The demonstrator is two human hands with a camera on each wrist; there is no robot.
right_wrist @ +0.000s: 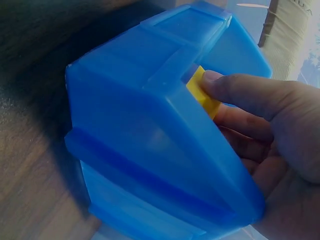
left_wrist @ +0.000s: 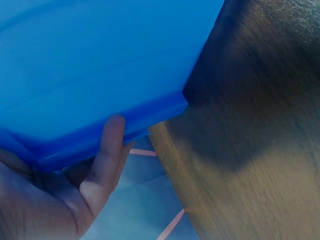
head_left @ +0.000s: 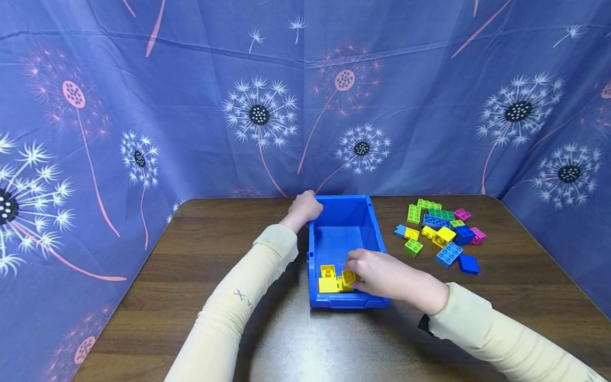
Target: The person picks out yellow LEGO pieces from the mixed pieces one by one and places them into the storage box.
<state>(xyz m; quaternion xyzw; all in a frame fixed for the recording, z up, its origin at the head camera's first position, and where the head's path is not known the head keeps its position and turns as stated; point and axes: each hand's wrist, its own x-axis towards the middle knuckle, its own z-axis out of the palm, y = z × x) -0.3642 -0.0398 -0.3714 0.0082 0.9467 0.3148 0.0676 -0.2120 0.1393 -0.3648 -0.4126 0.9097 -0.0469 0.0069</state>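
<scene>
A blue plastic bin [head_left: 338,241] stands on the table in the head view, its low lip toward me. At its far left corner my left hand [head_left: 305,206] grips the rim; in the left wrist view the fingers [left_wrist: 111,142] curl against the bin's edge. Low in the near end of the bin, my right hand [head_left: 379,273] pinches a yellow toy brick [head_left: 349,278] between thumb and fingers. The right wrist view shows this yellow brick [right_wrist: 204,92] partly hidden behind the bin wall. Other yellow bricks [head_left: 328,285] lie on the bin floor beside it.
Right of the bin lies a loose group of toy bricks: lime green [head_left: 413,246], light blue [head_left: 449,254], dark blue [head_left: 469,264], yellow [head_left: 444,236] and pink [head_left: 478,235]. A blue dandelion-print cloth [head_left: 305,106] hangs behind the wooden table [head_left: 205,254].
</scene>
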